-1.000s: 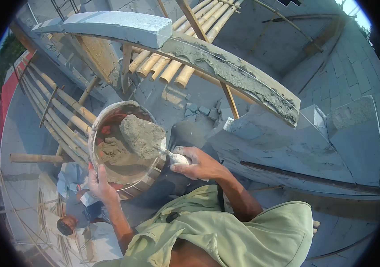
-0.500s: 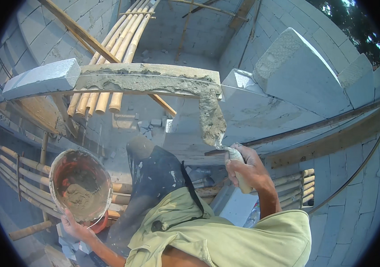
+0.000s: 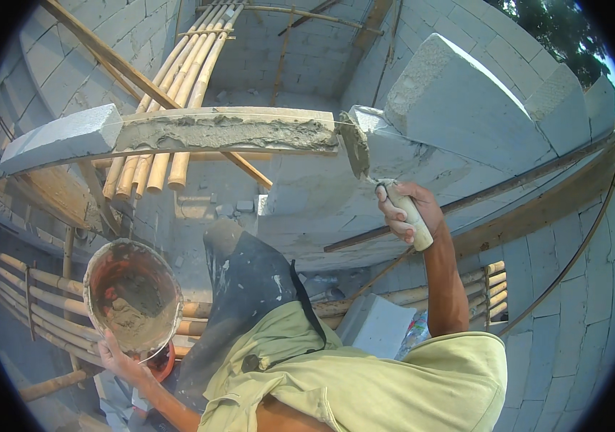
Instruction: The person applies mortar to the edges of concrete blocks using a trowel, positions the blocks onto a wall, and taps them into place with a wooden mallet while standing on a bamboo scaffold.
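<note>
In my right hand [image 3: 417,209] is the pale handle of a mortar-coated trowel [image 3: 355,147]. Its blade points up and away, beside the right end of a board [image 3: 286,112]. Wet grey mortar [image 3: 228,135] covers the board's near side, ragged along its edge. On the left, my left hand [image 3: 117,358] grips the lower rim of a bucket [image 3: 165,279], tilted so that its inside shows. A heap of mortar [image 3: 131,317] lies in it. A white block [image 3: 66,132] adjoins the board's left end; another block [image 3: 368,119] stands by the trowel tip.
A thin string runs along the mortar. Bamboo poles [image 3: 196,79] lean beyond the board; more bamboo [image 3: 41,302] crosses below me. A large slanted block [image 3: 458,101] tops the right wall. A steel bar [image 3: 466,198] and a plank [image 3: 523,212] run along it. An orange container [image 3: 163,366] sits beneath the bucket.
My right hand has moved up and away, bringing the trowel blade from below the board's right end to beside it. Less mortar shows on the blade. The bucket is nearly still.
</note>
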Demonstrator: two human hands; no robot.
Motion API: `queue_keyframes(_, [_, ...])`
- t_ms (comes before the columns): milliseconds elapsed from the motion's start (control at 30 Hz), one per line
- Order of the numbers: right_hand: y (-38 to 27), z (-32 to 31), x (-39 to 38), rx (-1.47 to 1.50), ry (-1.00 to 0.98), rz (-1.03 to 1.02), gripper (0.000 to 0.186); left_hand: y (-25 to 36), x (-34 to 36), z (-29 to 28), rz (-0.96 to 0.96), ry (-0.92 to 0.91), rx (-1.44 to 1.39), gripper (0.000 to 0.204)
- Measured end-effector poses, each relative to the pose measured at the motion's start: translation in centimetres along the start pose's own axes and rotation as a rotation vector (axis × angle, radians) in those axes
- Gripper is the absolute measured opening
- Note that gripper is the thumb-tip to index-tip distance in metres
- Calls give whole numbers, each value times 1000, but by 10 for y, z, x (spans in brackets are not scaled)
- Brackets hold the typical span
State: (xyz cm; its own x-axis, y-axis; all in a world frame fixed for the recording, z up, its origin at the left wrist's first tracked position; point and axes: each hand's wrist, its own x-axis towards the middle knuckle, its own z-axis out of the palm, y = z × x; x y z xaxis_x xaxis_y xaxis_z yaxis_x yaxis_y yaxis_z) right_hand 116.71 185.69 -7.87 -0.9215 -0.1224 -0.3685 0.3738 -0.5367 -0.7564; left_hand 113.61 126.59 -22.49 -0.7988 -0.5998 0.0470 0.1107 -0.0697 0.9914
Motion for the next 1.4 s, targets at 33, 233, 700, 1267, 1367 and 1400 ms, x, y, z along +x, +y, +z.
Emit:
queue_keyframes(33, [4, -12, 3, 97, -105, -37, 32, 9, -5, 1, -12, 16, -28, 34])
queue_keyframes(233, [49, -28, 3, 246, -249, -161, 34, 0, -5, -14, -5, 41, -78, 27])
queue_keyframes(700, [173, 176, 74, -1598, -281, -408, 33, 20, -16, -22, 91, -94, 177, 34])
queue_keyframes(1267, [220, 246, 165, -1169, -651, 334, 20, -2, -41, -9, 214, -308, 158, 40])
queue_keyframes(1367, [228, 224, 163, -817, -662, 381, 21, -5, -21, -15, 53, -184, 30, 34])
queue_keyframes(1400, [225, 223, 156, -826, -640, 364, 21, -10, -5, -25, 135, -107, 58, 31])
